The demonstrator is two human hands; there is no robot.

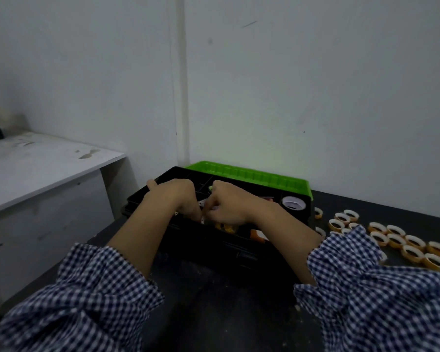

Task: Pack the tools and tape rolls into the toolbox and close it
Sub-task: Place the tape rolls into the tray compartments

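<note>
A black toolbox (142,199) stands open on the dark table, its green lid (252,174) leaning back toward the wall. Both hands reach down into its middle. My left hand (173,196) has its thumb over the far left rim and its fingers down inside. My right hand (229,207) is curled beside it, fingertips hidden among orange and white items (226,227); what either hand grips I cannot tell. A white tape roll (294,203) lies in the right compartment. Several small yellow tape rolls (391,237) lie on the table to the right.
A white shelf (41,168) stands at the left, higher than the table. The white wall runs close behind the toolbox. The dark table surface (214,301) stretches in front of the box between my checked sleeves.
</note>
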